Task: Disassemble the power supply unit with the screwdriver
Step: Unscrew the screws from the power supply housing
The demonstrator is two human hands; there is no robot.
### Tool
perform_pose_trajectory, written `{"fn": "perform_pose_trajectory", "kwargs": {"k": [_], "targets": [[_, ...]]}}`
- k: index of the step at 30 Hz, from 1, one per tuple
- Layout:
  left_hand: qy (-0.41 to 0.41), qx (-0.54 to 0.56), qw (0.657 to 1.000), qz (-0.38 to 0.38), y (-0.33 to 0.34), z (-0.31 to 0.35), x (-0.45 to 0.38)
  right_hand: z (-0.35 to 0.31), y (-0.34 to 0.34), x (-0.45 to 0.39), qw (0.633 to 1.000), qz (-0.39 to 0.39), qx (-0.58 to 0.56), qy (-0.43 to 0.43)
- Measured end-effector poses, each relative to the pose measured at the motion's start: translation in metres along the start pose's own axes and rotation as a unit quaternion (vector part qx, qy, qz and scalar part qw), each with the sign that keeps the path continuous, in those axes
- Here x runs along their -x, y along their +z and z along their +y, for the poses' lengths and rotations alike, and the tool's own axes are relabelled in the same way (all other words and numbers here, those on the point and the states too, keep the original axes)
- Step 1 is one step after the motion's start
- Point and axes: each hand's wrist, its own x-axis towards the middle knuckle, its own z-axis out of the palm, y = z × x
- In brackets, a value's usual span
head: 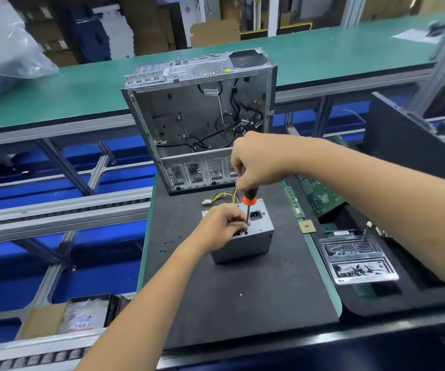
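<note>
The right hand is gripping the black handle of the orange-collared, steel-shafted screwdriver, fingers curled round it, holding it nearly upright at the centre of the frame. The left hand is curling over the top of the grey sheet-metal power supply unit, fingers pinching at something beside the shaft tip and steadying the box. The unit is standing on the dark foam work mat, just below frame centre, its yellow and black cable bundle trailing behind.

The step in hand is judged to be working a casing screw on the top face. Next calls for keeping the tip seated and square, then lifting the freed screw clear.

The screw head itself is hidden behind the left fingers, so whether it is loose cannot be told. 3 or so small dark screws are lying on the mat left of the unit. The open grey metal computer case is standing behind, upper centre, and the green circuit board at right is partly covered by the forearm.
</note>
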Motion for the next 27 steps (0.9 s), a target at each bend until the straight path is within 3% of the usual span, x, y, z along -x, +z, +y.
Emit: {"fn": "perform_pose_trajectory", "kwargs": {"k": [20,27], "targets": [[-0.011,0.034,0.999,-0.034,0.003,-0.004,-0.002,0.001,-0.002,0.003,1.000,-0.009,0.003,0.011],[-0.006,0.021,1.000,-0.005,0.006,-0.008,-0.002,-0.013,0.001,0.008,0.996,-0.026,0.084,-0.030]]}}
